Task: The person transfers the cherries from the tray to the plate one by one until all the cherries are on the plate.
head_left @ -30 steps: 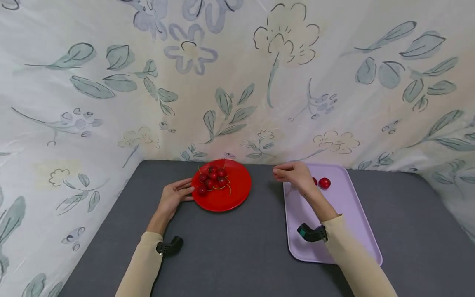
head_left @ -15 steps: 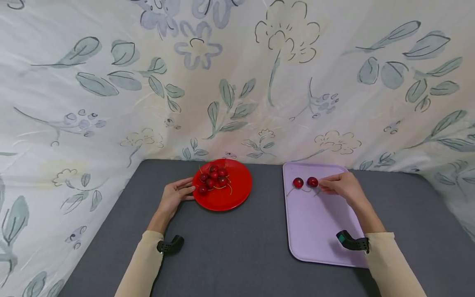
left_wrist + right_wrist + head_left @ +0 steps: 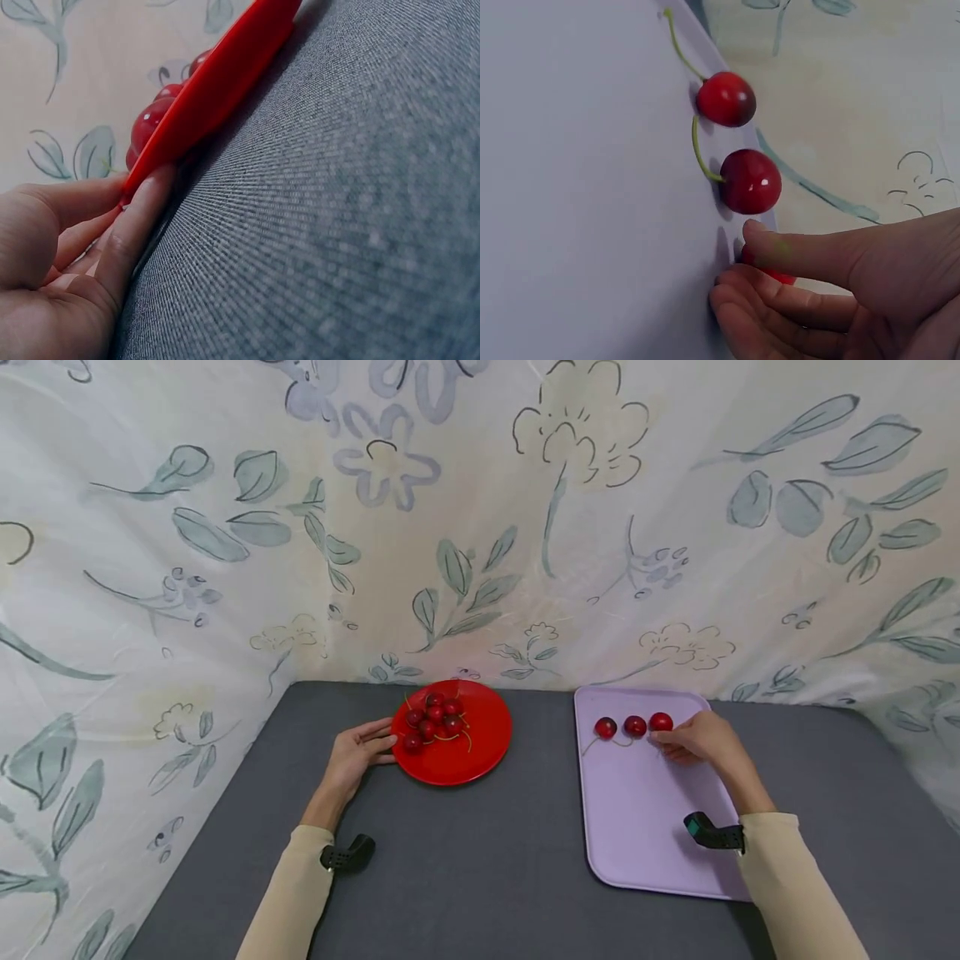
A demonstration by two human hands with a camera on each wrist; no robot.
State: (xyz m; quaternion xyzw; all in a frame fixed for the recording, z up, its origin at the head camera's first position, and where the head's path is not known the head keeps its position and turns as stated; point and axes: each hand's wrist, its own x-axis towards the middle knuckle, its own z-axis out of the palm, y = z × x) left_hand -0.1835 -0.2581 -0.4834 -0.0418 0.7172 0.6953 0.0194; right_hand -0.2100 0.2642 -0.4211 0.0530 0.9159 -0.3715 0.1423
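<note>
My left hand (image 3: 347, 766) holds the left rim of a round red plate (image 3: 480, 752). In the left wrist view, fingertips (image 3: 154, 184) lie on both sides of the plate's edge. A pile of red cherries (image 3: 435, 713) with thin stems fills the plate's left half. My right hand (image 3: 701, 739) is over the lilac tray (image 3: 652, 835), thumb and fingers drawn together at the rightmost cherry (image 3: 661, 722). That cherry is mostly hidden behind the fingers in the right wrist view. Left of it, a middle cherry (image 3: 750, 182) and a left cherry (image 3: 727, 99) lie with stems showing.
Both things rest on a dark grey cloth-covered table (image 3: 480, 860). A floral curtain (image 3: 480, 527) hangs along the table's back edge and left side. Grey cloth separates the plate from the tray, and the cherries sit near the tray's far edge.
My right hand moved from the tray's left edge to the right, then slightly down, uncovering the rightmost cherry beside the other two. The left hand keeps its place at the plate.
</note>
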